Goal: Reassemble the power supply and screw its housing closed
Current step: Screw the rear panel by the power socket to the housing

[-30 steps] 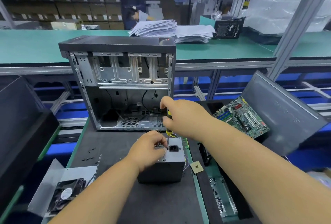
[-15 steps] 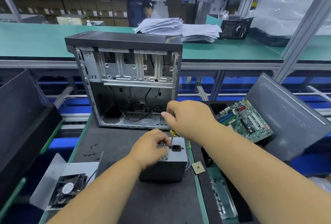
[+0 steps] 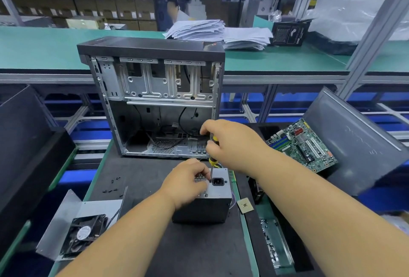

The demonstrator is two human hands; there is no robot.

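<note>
The power supply (image 3: 218,204), a grey metal box with a black mains socket on its top face, stands on the dark mat in front of me. My left hand (image 3: 188,182) lies on its top, fingers curled at the vent grille right beside the screwdriver tip. My right hand (image 3: 230,143) grips the yellow and black handle of a screwdriver (image 3: 211,162), held upright with its tip on the top face just left of the socket. Whether a screw sits under the tip is hidden.
An open computer case (image 3: 155,99) stands behind the power supply. Loose black screws (image 3: 111,188) lie at the left of the mat, near a fan on a metal plate (image 3: 86,232). A motherboard (image 3: 303,143) and a small chip (image 3: 245,205) lie at the right.
Both hands stay at the power supply's top face. The screwdriver remains upright at the same spot beside the socket, with my right hand's fingers shifting slightly on the handle.
</note>
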